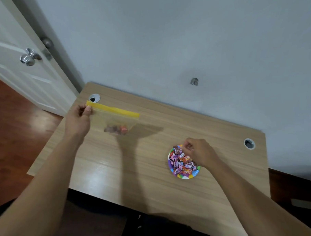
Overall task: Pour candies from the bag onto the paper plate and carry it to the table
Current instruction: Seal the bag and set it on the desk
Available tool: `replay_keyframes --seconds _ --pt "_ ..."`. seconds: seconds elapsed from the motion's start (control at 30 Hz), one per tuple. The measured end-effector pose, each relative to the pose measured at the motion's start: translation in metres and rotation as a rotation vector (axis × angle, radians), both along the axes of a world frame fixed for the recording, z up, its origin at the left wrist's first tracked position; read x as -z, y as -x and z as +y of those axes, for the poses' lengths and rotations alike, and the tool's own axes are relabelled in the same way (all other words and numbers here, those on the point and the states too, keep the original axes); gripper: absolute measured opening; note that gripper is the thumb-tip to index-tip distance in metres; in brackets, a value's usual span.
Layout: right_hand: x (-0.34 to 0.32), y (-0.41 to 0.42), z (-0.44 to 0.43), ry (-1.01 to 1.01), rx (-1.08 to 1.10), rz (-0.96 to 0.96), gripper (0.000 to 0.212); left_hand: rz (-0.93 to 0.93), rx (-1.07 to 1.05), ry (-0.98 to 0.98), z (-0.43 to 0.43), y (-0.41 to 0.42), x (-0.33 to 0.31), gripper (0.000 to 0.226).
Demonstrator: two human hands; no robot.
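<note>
A clear zip bag [115, 119] with a yellow seal strip hangs above the wooden desk [135, 163], a few candies [116, 129] left in its bottom. My left hand [79, 121] pinches the bag's left top corner. On the desk's right part sits a small colourful paper plate [185, 175] heaped with wrapped candies [182, 161]. Over the plate's far right edge is my right hand [199, 152], its fingers curled together at the heap; whether a candy is between the fingertips is unclear.
Two round cable holes [94, 97] [249, 143] mark the desk's back corners. A grey wall [183, 45] rises right behind the desk. A white door [24, 70] with metal knobs stands open at left over a dark wooden floor [12, 133].
</note>
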State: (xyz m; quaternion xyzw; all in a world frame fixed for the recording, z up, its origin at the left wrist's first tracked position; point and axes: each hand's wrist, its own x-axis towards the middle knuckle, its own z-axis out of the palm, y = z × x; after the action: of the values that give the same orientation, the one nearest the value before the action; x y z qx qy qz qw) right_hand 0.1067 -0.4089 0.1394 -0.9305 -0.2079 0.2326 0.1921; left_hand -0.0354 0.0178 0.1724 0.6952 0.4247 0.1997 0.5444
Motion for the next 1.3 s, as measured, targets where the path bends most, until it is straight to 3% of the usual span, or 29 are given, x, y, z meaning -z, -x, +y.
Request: replay_keyframes --seconds 0.17,0.43,0.63,0.77,1.0,1.1,1.17,1.3 --pt "0.017 0.002 0.003 -0.09 0.05 0.057 0.013 0.086 0.125 0.01 0.026 0.025 0.018 0.023" --pt "0.033 0.008 0.051 -0.212 0.01 0.144 0.008 0.053 0.182 0.237 -0.002 0.027 0.033 0.022" --pt "0.044 0.028 0.091 -0.278 -0.043 0.411 0.061 0.065 0.311 0.418 -0.031 0.015 0.054 0.022" --pt "0.065 0.038 0.114 -0.282 -0.032 0.487 0.037 0.13 0.278 0.513 -0.047 0.003 0.082 0.023" --pt "0.091 0.034 0.12 -0.251 0.127 0.533 0.012 0.146 0.17 0.43 -0.049 -0.011 0.104 0.004" --pt "0.09 0.029 0.122 -0.298 0.175 0.559 0.009 0.154 0.163 0.39 -0.047 -0.02 0.105 0.024" --pt "0.09 0.026 0.12 -0.326 0.202 0.56 0.019 0.168 0.156 0.359 -0.046 -0.023 0.107 0.04" --pt "0.091 0.019 0.099 -0.297 0.26 0.55 0.029 0.181 0.095 0.18 -0.052 -0.03 0.108 0.048"
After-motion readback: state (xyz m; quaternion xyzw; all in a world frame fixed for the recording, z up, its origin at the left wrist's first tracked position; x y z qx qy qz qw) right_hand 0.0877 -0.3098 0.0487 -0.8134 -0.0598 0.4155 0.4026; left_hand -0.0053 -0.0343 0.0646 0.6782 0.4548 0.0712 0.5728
